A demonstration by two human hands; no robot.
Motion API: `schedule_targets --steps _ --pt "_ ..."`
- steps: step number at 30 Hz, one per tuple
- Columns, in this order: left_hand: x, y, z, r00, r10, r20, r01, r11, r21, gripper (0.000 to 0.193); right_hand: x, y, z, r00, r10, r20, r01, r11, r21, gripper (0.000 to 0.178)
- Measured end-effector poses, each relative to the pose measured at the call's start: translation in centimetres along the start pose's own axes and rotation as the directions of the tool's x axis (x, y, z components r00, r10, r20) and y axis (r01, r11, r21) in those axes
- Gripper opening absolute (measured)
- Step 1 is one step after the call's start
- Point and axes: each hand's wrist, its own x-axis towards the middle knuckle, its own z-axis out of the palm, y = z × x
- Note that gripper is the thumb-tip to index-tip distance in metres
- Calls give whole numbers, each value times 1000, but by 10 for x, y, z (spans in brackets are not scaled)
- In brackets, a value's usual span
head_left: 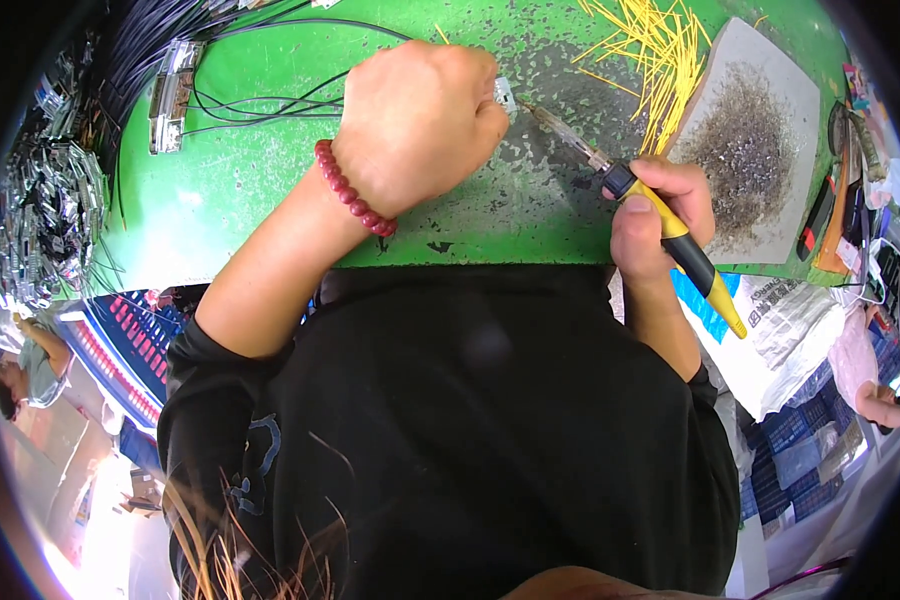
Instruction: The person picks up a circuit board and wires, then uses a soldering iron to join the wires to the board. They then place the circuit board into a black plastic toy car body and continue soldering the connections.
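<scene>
My left hand [420, 115], a red bead bracelet at its wrist, is closed over the green tabletop [530, 215]. A small silvery metal part [505, 98] sticks out from between its thumb and fingers. Thin black cables [270, 112] run from the left to that hand, and their ends are hidden beneath it. My right hand [662, 212] grips a yellow and black soldering iron [692, 255] like a pen. The iron's tip points up and left, close beside the metal part; whether they touch I cannot tell.
Loose thin yellow strands [660, 60] lie at the far right, next to a grey board [795, 120] covered in dark grit. Several metal pieces [173, 97] lie at left, near a heap of metal parts [45, 215]. Tools [838, 215] sit at the right edge.
</scene>
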Motion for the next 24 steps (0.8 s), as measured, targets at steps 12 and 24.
schedule_targets --steps 12,24 --pt "0 5 -4 998 -43 46 45 999 -24 16 -2 -2 4 999 8 -40 -4 995 95 31" --pt "-3 3 -3 1000 15 -21 -14 1000 24 15 -1 -4 4 1000 19 -18 -17 994 109 29"
